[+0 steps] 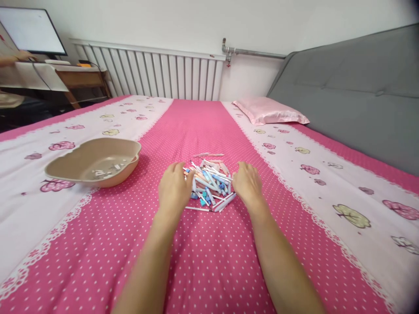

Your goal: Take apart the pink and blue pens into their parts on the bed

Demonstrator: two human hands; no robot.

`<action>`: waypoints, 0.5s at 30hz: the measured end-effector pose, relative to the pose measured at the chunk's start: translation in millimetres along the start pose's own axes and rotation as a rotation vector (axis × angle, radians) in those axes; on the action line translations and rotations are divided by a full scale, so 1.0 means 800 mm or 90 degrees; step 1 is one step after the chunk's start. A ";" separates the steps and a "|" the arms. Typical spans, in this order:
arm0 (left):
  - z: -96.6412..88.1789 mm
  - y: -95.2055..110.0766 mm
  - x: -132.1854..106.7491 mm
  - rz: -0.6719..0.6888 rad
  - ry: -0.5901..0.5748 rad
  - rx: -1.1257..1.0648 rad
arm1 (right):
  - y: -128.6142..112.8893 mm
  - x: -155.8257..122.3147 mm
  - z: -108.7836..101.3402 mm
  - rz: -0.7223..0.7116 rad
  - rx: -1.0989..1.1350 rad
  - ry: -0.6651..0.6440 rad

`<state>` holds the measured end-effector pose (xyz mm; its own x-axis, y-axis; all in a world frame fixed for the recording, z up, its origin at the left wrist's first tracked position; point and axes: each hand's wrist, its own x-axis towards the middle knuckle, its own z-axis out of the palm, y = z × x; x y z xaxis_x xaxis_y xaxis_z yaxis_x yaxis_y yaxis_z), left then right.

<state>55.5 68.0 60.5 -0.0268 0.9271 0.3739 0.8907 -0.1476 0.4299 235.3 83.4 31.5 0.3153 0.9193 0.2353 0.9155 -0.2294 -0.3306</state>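
A loose pile of pens and thin white sticks [211,181] lies on the pink bedspread, mixed with small blue pieces [204,200]. Some of the pens are pale blue, others pinkish. At the pile's left edge is my left hand [173,187], its thumb apart from slightly bent fingers. My right hand [248,183] is at the opposite edge, fingers loosely curved and thumb toward the pile. Neither hand visibly holds anything. Whether the fingertips touch the pens is hard to make out.
To the left stands a beige plastic basin [75,168] with several small white pieces [106,172] inside. A pink pillow [268,111] rests by the grey headboard [347,87]. Beyond the bed are a radiator [157,72] and a desk with a monitor [31,30], where another person's arm shows.
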 end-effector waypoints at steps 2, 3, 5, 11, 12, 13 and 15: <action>0.004 0.045 -0.028 0.114 0.083 -0.124 | 0.006 0.001 0.015 0.046 0.001 0.051; 0.008 0.069 -0.049 0.199 0.116 -0.203 | 0.008 0.000 0.023 0.069 0.010 0.075; 0.027 0.112 -0.103 0.414 0.036 -0.319 | 0.014 -0.003 0.039 0.113 0.034 0.112; 0.126 0.147 -0.252 0.865 -0.344 -0.276 | 0.034 -0.022 0.062 0.168 0.145 0.216; 0.137 0.142 -0.266 0.871 -0.351 -0.270 | 0.039 -0.026 0.063 0.180 0.161 0.224; 0.144 0.137 -0.278 0.869 -0.349 -0.263 | 0.044 -0.031 0.064 0.192 0.166 0.222; 0.148 0.129 -0.300 0.854 -0.339 -0.248 | 0.052 -0.040 0.066 0.220 0.162 0.208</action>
<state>207.7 -129.1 -82.5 0.9328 0.0311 0.3590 -0.0587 -0.9698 0.2367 249.8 61.2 -37.9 0.6865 0.6467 0.3323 0.6676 -0.3796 -0.6405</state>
